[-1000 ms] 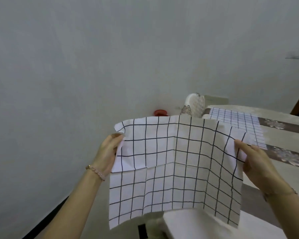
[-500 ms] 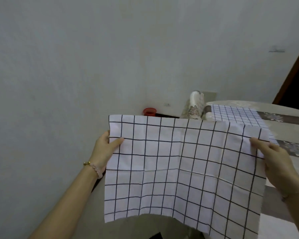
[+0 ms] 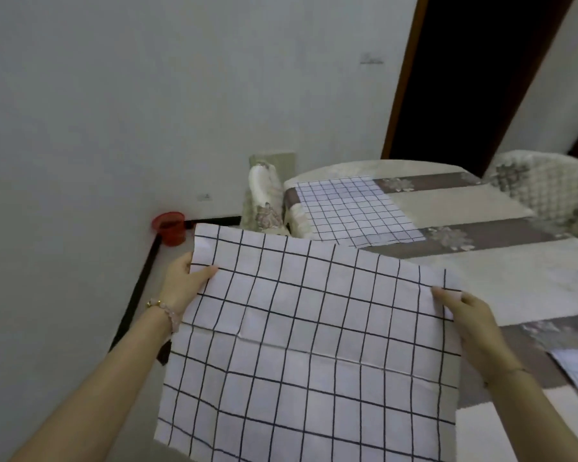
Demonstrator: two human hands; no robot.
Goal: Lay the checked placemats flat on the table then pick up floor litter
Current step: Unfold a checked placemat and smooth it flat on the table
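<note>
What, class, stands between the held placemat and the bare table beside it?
Nothing visible does. The left hand and right hand pinch the placemat by its top corners. The bare table beyond it holds nothing. The laid placemat lies farther back. The held one hides the near table edge.

A pale wall [image 3: 114,95], dark doorway [image 3: 474,78], cloth-covered table [image 3: 501,271], quilted chair [image 3: 544,188], red corner bin [image 3: 170,228].
</note>
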